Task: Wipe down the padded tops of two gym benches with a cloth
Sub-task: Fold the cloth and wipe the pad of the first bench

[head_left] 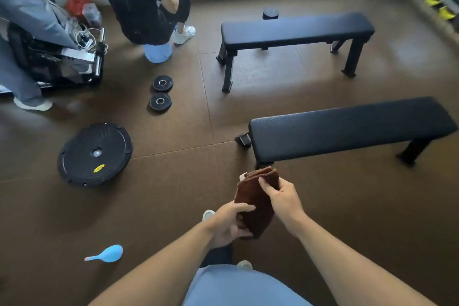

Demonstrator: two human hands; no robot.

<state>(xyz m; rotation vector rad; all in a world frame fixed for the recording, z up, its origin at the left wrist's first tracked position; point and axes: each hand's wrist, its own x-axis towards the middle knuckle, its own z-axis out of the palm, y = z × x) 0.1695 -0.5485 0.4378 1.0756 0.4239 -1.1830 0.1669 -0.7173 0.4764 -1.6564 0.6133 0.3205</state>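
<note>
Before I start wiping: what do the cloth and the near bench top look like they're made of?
The cloth, gripped by the left hand and the right hand, looks like brown terry or microfibre: fuzzy, matte, folded thick with soft layered edges. The near bench top seems to be black vinyl or faux-leather padding: fine grained texture, rounded edges, a faint sheen.

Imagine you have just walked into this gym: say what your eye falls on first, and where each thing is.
First, the two hands, left and right, holding a folded brown cloth low in the middle. Beyond them stand two black padded benches, the near bench at right and the far bench behind it. A large black weight plate lies on the floor at left.
</note>
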